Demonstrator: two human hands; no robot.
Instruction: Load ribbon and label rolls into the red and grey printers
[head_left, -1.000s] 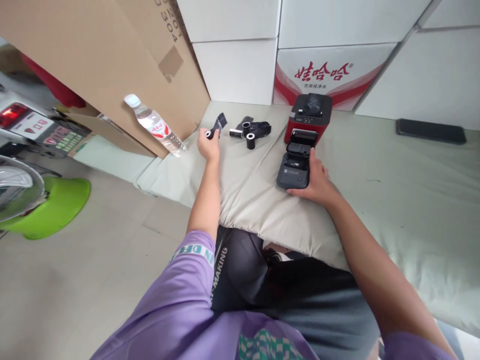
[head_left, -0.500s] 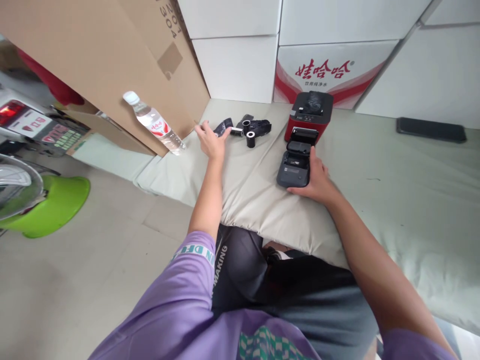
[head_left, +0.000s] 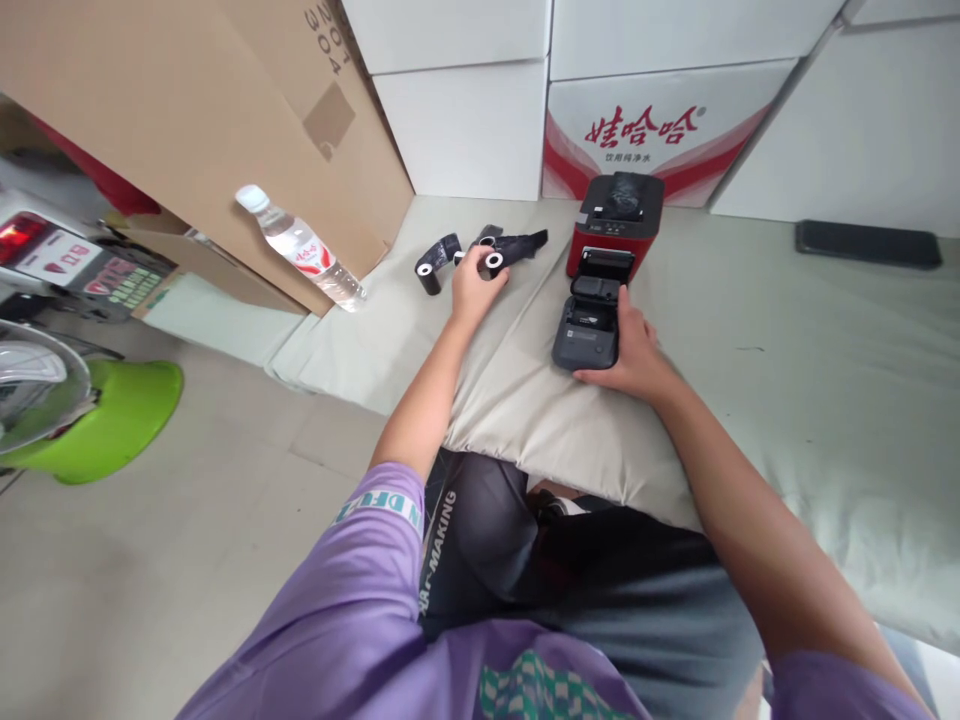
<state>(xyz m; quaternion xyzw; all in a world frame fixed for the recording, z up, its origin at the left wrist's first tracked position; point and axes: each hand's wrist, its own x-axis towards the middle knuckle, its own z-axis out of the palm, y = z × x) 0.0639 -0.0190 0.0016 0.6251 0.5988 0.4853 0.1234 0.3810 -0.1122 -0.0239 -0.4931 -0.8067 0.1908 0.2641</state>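
Observation:
My left hand (head_left: 477, 287) reaches into a group of small black ribbon rolls with white cores. Its fingers and thumb close around one black roll (head_left: 493, 262), whose lower part is hidden by the hand. To its left stands another black roll (head_left: 428, 278) with a loose strip of ribbon trailing from it. More crumpled black ribbon (head_left: 529, 243) lies just behind the fingers. My right hand (head_left: 634, 350) grips the right side and near edge of a small dark grey label printer (head_left: 586, 345), which rests on the padded surface with its lid raised.
A red and black printer (head_left: 619, 225) stands directly behind the grey one. A black phone (head_left: 868, 245) lies far right. On the left a water bottle (head_left: 304, 250) leans by a cardboard box (head_left: 225, 130). White cartons (head_left: 465, 130) line the back of the padded surface (head_left: 757, 340).
My left hand has moved right, from the left-hand roll to the one in the middle of the group. The left-hand roll now stands apart from it. My right hand stays on the label printer.

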